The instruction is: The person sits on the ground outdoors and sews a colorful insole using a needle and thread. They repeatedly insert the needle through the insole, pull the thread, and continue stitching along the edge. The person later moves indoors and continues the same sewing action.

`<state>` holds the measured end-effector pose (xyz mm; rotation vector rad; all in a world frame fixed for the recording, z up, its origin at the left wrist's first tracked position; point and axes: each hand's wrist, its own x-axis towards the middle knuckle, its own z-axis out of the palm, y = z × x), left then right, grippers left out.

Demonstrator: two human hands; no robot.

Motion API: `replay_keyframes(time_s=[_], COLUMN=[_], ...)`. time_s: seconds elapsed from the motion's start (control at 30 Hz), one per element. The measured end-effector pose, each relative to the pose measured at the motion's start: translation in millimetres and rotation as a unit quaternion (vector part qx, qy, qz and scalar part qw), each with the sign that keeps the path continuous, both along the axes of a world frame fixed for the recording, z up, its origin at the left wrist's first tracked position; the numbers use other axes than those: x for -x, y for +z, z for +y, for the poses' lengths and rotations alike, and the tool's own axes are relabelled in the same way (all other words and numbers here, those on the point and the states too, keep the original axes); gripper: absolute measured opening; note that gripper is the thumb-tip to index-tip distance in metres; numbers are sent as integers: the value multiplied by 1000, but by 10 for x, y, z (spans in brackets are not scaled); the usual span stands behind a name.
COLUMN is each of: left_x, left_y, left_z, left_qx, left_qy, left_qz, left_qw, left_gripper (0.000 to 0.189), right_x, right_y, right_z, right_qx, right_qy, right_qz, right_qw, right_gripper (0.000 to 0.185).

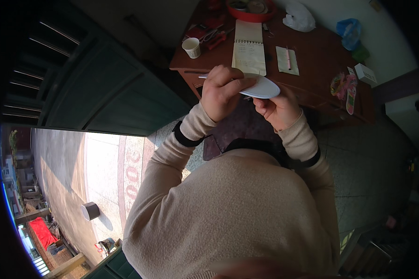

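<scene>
A flat white insole with a stitched-looking edge is held out over the front edge of the desk. My left hand grips it from above, thumb pressed on its upper face. Beside the thumb a thin needle-like point stands up from the surface. Under the insole's right part is my right hand, fingers curled; the insole hides some of its fingertips, and what they pinch cannot be made out. A small dark bit shows below the insole between the hands.
On the brown wooden desk lie a spiral notepad, a pink pen on paper, a paper cup, a red round tray, plastic bags, a white box and a patterned insole with colourful thread. A green door stands at the left.
</scene>
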<state>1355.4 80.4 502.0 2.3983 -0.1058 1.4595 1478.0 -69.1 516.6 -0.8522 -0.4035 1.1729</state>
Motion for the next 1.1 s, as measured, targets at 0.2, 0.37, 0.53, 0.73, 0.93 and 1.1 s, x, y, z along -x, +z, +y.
replay_keyframes(time_s=[0.2,0.37,0.53,0.73,0.93,1.1], left_x=[153,178,147,190,92,17], left_y=[94,38,5,-6,-167,-306], left_z=[80,7,13,-14,62,-25], left_qx=[189,372,355,536,633,589], left_qy=[-156,-263,-322,-447,-531,-574], left_qz=[76,192,195,146,118,143], left_qw=[966,869,856,701,550,550], left_gripper=[17,24,22,28,38,37], right_x=[-328,-245,-121,-365,-342,40], right_y=[-18,-222,-274,-184,3,162], right_z=[-44,-47,33,28,87,82], right_qx=[42,-52,-101,-159,-213,-161], right_qy=[5,121,80,115,39,-71], right_qz=[-259,-110,-54,145,57,-276], right_qw=[965,985,990,970,975,945], right_gripper=[19,31,24,15,17,12])
